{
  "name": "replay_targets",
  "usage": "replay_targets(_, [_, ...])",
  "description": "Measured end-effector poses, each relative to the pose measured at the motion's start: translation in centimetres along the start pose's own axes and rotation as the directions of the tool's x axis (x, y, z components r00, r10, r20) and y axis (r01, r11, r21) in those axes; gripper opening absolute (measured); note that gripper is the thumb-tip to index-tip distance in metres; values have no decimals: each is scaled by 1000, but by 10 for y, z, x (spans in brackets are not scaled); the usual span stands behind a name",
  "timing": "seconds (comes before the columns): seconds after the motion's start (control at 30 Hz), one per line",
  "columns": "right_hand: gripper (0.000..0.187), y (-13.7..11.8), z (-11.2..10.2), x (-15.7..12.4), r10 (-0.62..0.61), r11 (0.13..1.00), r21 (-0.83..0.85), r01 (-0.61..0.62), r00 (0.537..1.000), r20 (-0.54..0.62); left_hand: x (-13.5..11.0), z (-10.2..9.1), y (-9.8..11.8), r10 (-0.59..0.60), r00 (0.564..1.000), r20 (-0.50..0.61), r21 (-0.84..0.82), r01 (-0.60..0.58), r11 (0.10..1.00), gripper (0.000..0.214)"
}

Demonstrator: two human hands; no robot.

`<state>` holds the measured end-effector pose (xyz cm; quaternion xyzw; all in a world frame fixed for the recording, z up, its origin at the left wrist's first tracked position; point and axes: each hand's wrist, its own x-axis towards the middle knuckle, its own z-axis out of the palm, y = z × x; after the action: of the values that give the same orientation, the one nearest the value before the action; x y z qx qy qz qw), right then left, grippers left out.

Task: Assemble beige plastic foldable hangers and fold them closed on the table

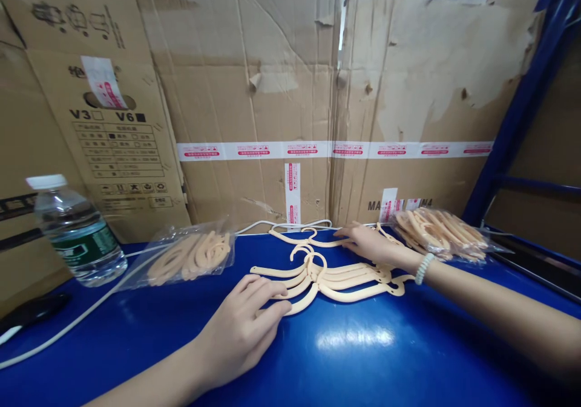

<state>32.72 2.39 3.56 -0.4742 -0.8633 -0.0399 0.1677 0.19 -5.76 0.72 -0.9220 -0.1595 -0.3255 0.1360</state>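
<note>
Left hand lies flat and unclenched, fingertips on the 8 o'clock end of the peach hanger pile mid-table. Right hand, fingers straight and open, presses a single hanger at the pile's 12 o'clock. One bag of hangers sits at 10 o'clock, another bag at 2, a water bottle at 9.

A capped water bottle stands upright at the left of the glossy blue table, and a white cable runs past it. Taped cardboard boxes wall the back. A clear bag of pale hangers lies near the bottle, and a second bag lies at the right. A dark object, perhaps a tool, lies at the far left.
</note>
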Motion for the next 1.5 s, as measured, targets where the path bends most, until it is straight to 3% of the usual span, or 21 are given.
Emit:
replay_targets(0.23, [12,10,-1,3,37,999,-2,-37,995,93,-1,1,0,10,1000,8,-10,-10,1000,26])
replay_targets(0.43, [12,14,-22,-13,83,991,98,-95,990,118,-2,0,1,16,1000,13,-9,-16,1000,26])
replay_targets(0.57, [19,18,-42,-31,105,982,154,-112,993,58,-1,-1,2,18,1000,1,20,-18,1000,26])
replay_targets(0.73, [23,11,-56,-56,148,982,137,-133,983,-105,0,-2,2,-23,999,-48,59,26,998,29])
replay_targets(0.87, [18,-14,-49,-71,71,990,132,-38,964,-256,2,-5,6,-72,988,-139,127,90,988,36])
replay_targets(1.0, [13,-43,-35,-79,-75,981,150,125,950,-304,5,-9,10,-115,972,-203,231,162,959,42])
replay_targets(1.3, [12,-66,-11,-91,-254,944,115,309,905,-341,4,-2,4,-117,989,-86,184,131,974,35])
replay_targets(1.5, [11,-67,-4,-89,-275,939,109,325,904,-326,0,2,2,-163,985,-61,94,168,981,28])
